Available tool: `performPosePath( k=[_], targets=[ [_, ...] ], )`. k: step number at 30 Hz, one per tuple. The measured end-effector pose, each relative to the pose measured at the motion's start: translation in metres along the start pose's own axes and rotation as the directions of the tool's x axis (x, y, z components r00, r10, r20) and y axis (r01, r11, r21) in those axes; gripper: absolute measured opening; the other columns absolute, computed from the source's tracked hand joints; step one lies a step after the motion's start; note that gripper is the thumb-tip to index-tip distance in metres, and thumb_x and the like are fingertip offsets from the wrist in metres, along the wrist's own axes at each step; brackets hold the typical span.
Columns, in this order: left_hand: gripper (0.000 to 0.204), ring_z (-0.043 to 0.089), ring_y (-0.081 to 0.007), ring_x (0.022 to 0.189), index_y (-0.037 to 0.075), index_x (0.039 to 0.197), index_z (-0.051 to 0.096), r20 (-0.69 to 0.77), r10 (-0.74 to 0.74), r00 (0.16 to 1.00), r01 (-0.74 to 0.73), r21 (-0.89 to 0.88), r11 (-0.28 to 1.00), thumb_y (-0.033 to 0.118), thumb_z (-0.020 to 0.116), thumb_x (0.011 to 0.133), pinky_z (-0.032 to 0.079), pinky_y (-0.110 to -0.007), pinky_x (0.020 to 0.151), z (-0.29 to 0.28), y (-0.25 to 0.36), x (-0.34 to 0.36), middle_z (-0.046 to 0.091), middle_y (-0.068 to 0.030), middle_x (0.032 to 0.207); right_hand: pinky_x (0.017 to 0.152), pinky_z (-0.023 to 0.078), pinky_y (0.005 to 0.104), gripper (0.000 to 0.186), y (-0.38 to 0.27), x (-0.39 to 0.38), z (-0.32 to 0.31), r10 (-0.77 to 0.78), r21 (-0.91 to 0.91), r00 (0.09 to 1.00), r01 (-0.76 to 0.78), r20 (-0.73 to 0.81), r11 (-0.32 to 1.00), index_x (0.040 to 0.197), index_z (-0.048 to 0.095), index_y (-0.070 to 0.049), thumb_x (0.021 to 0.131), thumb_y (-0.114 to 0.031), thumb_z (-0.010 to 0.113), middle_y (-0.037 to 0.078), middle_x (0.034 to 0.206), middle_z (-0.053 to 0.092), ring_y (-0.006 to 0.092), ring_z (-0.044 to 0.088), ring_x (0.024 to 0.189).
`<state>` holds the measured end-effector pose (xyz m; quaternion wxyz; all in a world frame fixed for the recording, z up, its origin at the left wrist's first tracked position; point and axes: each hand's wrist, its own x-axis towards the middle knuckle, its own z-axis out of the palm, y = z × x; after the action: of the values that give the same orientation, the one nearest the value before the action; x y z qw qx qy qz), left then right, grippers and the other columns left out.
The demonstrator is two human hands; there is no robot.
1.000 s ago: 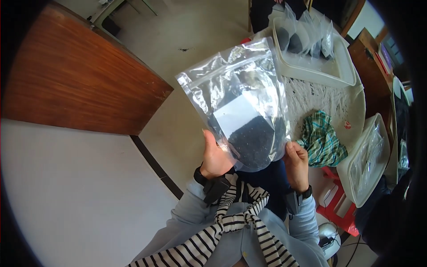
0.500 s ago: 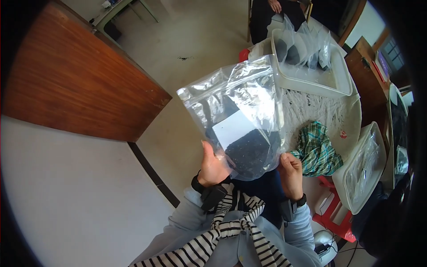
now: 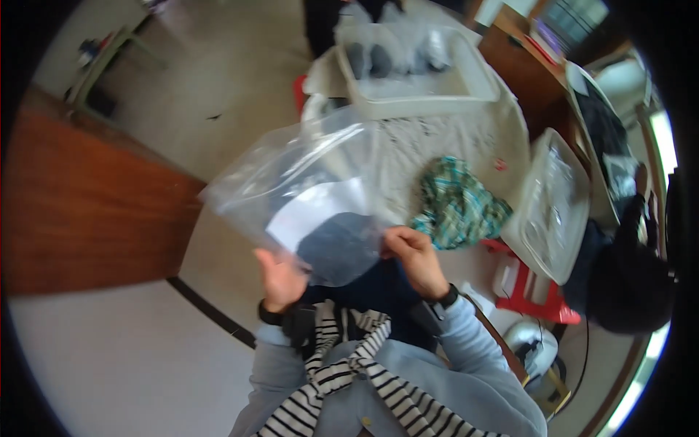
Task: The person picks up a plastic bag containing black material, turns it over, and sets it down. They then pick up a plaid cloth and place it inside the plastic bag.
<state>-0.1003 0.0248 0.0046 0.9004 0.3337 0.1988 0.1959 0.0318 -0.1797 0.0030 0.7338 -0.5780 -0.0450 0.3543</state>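
A clear zip-lock bag (image 3: 255, 186) with dark granular material (image 3: 336, 244) in its bottom and a white paper label (image 3: 313, 211) is held up before me, tilted to the left. My right hand (image 3: 416, 256) pinches the bag's lower right edge between thumb and fingers. At the lower left, my left hand (image 3: 282, 282) holds the bag from beneath, its thumb raised apart from the plastic and its fingers partly hidden behind it. Motion blurs the bag somewhat.
A white tub (image 3: 422, 108) with several filled bags (image 3: 378, 58) stands on a cloth-covered table (image 3: 466, 138), near a green plaid cloth (image 3: 459, 204). To the right are a tray (image 3: 520, 233) of clear plastic bags, a red stool (image 3: 539, 302) and another person (image 3: 633, 284).
My view has turned to the right, so the table and tub appear further left. Both hands still hold the bag, and its top has tipped further left.
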Motion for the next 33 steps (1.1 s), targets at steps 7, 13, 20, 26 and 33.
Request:
performPosePath(
  k=[7, 13, 20, 26, 33],
  targets=[
    [0.101, 0.031, -0.0399, 0.133, 0.002, 0.147, 0.018, 0.307, 0.178, 0.935, -0.198, 0.036, 0.98, 0.077, 0.035, 0.081, 0.021, -0.05, 0.11, 0.031, 0.058, 0.028, 0.033, -0.0264, 0.143, 0.071, 0.046, 0.0247, 0.02, -0.001, 0.003, -0.011, -0.009, -0.161, 0.992, 0.03, 0.126, 0.987, 0.098, 0.066, -0.002, 0.094, -0.018, 0.056, 0.003, 0.086, 0.064, 0.0116, 0.059, 0.078],
    [0.098, 0.048, -0.0444, 0.119, -0.001, 0.142, 0.029, 0.29, 0.188, 0.938, -0.241, 0.161, 0.957, 0.078, 0.027, 0.083, 0.027, -0.052, 0.106, 0.02, 0.079, 0.03, 0.049, -0.0287, 0.13, 0.077, 0.05, 0.0347, 0.025, -0.032, 0.025, -0.099, -0.396, -0.814, 0.9, 0.087, -0.182, 0.574, 0.104, 0.065, -0.002, 0.084, -0.017, 0.064, 0.015, 0.095, 0.066, 0.0264, 0.064, 0.088],
    [0.096, 0.051, -0.0411, 0.117, -0.002, 0.141, 0.031, 0.241, 0.187, 0.952, -0.226, 0.147, 0.963, 0.076, 0.03, 0.084, 0.031, -0.048, 0.105, 0.023, 0.074, 0.028, 0.051, -0.0251, 0.127, 0.085, 0.044, 0.0403, 0.022, -0.042, 0.041, -0.249, -0.686, -0.936, 0.683, -0.352, -0.252, -0.008, 0.098, 0.064, -0.006, 0.08, -0.018, 0.06, 0.012, 0.099, 0.064, 0.0309, 0.059, 0.099],
    [0.095, 0.051, -0.0399, 0.117, -0.002, 0.14, 0.033, 0.267, 0.177, 0.947, -0.23, 0.18, 0.957, 0.075, 0.03, 0.085, 0.031, -0.048, 0.105, 0.027, 0.076, 0.027, 0.051, -0.0231, 0.128, 0.091, 0.037, 0.04, 0.023, -0.047, 0.048, -0.253, -0.432, -0.789, 0.835, -0.503, -0.34, -0.353, 0.091, 0.065, -0.008, 0.079, -0.026, 0.062, 0.012, 0.1, 0.064, 0.0266, 0.059, 0.1],
    [0.092, 0.051, -0.0445, 0.115, -0.004, 0.137, 0.037, 0.286, 0.189, 0.939, -0.238, 0.149, 0.96, 0.073, 0.028, 0.087, 0.032, -0.051, 0.104, 0.033, 0.077, 0.027, 0.053, -0.0267, 0.125, 0.074, 0.044, 0.0383, 0.016, -0.094, 0.043, -0.211, -0.318, -0.932, 0.877, -0.353, -0.36, 0.082, 0.083, 0.063, -0.007, 0.077, -0.022, 0.063, 0.012, 0.089, 0.065, 0.0302, 0.061, 0.084]
  ],
)
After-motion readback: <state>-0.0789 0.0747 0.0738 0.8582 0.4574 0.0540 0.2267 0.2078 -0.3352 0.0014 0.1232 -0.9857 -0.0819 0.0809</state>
